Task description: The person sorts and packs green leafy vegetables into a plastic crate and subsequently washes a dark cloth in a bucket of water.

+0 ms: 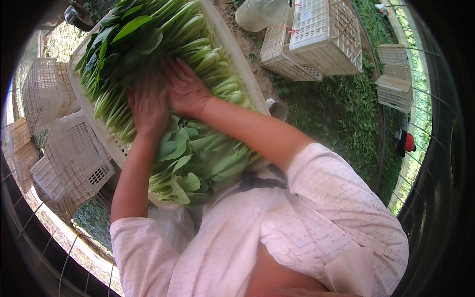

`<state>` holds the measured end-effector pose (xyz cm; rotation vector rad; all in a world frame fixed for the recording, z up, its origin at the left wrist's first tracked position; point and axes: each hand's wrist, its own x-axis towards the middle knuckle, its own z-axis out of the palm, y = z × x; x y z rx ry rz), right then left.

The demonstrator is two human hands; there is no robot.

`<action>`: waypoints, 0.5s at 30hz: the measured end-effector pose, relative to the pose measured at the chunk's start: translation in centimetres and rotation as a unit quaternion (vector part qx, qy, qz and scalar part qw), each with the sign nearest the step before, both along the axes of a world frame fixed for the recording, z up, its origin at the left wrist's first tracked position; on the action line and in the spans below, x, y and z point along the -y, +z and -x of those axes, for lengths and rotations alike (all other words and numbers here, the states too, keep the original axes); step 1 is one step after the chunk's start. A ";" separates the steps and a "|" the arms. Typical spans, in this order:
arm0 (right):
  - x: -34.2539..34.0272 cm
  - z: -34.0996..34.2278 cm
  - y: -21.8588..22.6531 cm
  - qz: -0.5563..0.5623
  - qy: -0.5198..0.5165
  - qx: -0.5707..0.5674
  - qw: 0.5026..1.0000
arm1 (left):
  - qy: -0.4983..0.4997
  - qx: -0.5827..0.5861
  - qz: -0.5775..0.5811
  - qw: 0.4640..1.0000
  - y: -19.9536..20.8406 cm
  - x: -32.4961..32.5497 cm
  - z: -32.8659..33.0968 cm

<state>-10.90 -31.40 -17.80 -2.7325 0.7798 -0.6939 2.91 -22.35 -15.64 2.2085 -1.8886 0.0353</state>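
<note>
My left hand (150, 105) and my right hand (187, 90) lie side by side on a full load of leafy greens (213, 69). Both are laid flat, fingers stretched toward the far end, pressing on the vegetables without gripping any. The greens have pale stalks, packed in rows along both sides, and dark leaves (126, 37) heaped at the far end. Lighter leaves (185, 148) cover the end nearest my body. All of it fills a long whitish plastic crate (241, 55), whose near end is mostly hidden by leaves and my shirt.
Empty-looking lattice crates (79, 148) are stacked at the left. More crates (326, 37) stand at the far right beside a clear plastic jug (257, 15). A small bucket (277, 109) sits by the crate's right side. Grass (341, 119) and bare soil surround these.
</note>
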 end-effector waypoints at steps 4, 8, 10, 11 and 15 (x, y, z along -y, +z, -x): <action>0.3 -0.1 -1.5 -0.048 -0.003 0.088 0.995 | 0.013 -0.014 -0.052 0.998 1.9 1.3 1.2; 0.4 -0.2 1.8 -0.004 0.005 -0.098 0.995 | 0.007 0.002 -0.011 1.000 0.2 0.0 -1.0; 1.6 0.7 4.7 -0.091 0.044 -0.076 0.992 | -0.007 -0.062 -0.008 0.998 1.7 0.3 -2.0; 2.5 1.2 5.7 -0.156 0.068 -0.049 0.984 | -0.010 -0.093 -0.003 0.996 2.0 0.1 -2.5; 5.1 6.6 13.8 -0.254 0.119 0.170 0.945 | -0.045 -0.146 0.104 0.983 8.8 -1.7 -3.7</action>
